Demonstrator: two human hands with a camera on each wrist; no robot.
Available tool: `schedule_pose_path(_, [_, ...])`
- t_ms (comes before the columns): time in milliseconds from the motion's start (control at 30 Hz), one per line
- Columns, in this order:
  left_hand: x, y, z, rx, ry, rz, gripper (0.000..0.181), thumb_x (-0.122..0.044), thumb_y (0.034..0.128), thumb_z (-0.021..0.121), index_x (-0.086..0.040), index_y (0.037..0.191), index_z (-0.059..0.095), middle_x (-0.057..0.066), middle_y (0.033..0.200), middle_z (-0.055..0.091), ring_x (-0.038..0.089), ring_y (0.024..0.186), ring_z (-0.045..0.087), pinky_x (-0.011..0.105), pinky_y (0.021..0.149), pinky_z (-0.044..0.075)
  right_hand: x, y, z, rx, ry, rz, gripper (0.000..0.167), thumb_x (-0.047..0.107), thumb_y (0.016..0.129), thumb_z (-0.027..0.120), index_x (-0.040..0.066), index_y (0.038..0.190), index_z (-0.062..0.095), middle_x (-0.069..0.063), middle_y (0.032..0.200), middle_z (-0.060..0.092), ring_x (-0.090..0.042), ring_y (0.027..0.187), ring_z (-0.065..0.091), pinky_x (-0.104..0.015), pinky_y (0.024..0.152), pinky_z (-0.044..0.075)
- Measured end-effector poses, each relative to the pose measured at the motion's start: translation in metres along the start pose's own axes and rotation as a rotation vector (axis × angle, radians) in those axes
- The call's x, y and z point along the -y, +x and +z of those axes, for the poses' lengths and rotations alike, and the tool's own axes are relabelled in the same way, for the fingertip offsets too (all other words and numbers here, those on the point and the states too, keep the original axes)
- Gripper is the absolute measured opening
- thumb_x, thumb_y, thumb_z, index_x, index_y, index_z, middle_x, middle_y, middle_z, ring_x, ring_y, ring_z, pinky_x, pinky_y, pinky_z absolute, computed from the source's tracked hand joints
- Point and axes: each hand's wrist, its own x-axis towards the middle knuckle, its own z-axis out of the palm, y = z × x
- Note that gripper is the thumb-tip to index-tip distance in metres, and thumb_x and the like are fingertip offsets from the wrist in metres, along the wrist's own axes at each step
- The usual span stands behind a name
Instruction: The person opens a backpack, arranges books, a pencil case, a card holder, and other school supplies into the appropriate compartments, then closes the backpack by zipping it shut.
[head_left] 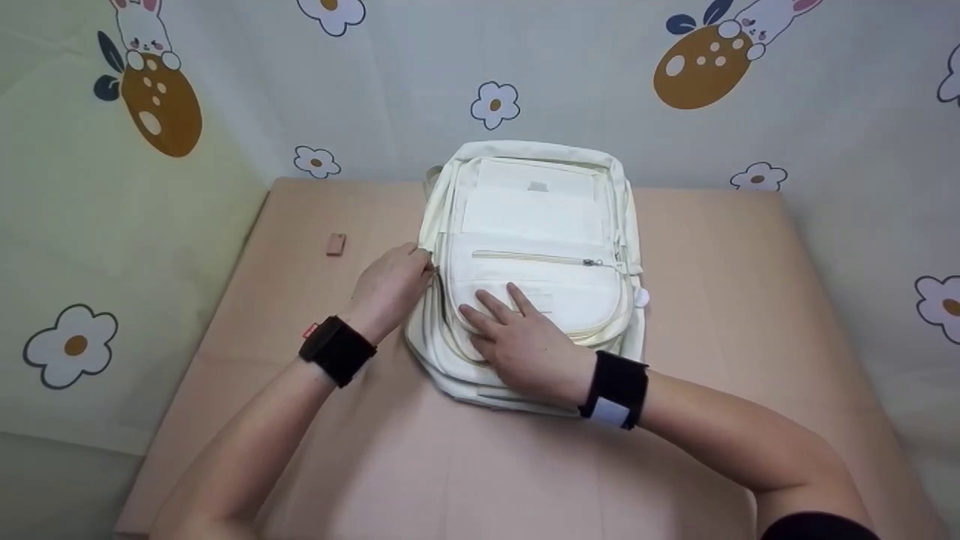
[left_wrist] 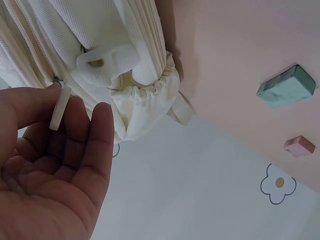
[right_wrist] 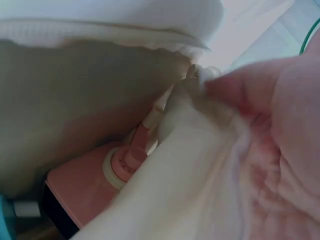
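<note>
A cream backpack (head_left: pixel 536 214) lies on the table, its zipped front facing up. At its left side my left hand (head_left: pixel 394 289) pinches a pale zipper pull (left_wrist: pixel 60 107) between thumb and fingers, as the left wrist view shows. My right hand (head_left: pixel 529 352) rests on the lower front panel, fingers straight and spread. In the right wrist view, the thumb side of this hand lies against cream fabric (right_wrist: pixel 175 165) beside an open compartment. Inside is a pink boxy object (right_wrist: pixel 82 182) with a round joint-like part; its kind is unclear.
A small brownish block (head_left: pixel 336 244) lies on the tabletop (head_left: pixel 720 300) left of the backpack. The left wrist view shows a green block (left_wrist: pixel 287 87) and a pink block (left_wrist: pixel 300 146). A patterned cloth (head_left: pixel 420 82) hangs behind the table.
</note>
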Motion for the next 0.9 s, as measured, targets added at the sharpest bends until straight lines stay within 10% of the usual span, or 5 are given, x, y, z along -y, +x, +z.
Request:
schedule_pose_path(667, [-0.012, -0.045, 0.006, -0.066, -0.013, 0.16, 0.006, -0.007, 0.1002, 0.064, -0.003, 0.1, 0.068, 0.01, 0.092, 0.066, 0.026, 0.079, 0.062, 0.043, 0.067, 0.051, -0.003, -0.006, 0.004, 0.003, 0.102, 0.004, 0.049, 0.042, 0.103, 0.055, 0.015, 0.144, 0.06, -0.009, 0.165, 0.03, -0.035, 0.153, 0.022, -0.061, 0.119, 0.018])
schedule_pose_path(900, [-0.008, -0.047, 0.006, -0.099, -0.048, 0.158, 0.005, -0.006, 0.0984, 0.065, -0.005, 0.094, 0.066, 0.009, 0.087, 0.064, 0.025, 0.075, 0.059, 0.042, 0.066, 0.049, -0.013, -0.034, -0.003, -0.129, 0.211, -0.004, 0.043, 0.037, 0.102, 0.059, 0.021, 0.142, 0.062, -0.011, 0.163, 0.035, -0.037, 0.15, 0.028, -0.063, 0.119, 0.015])
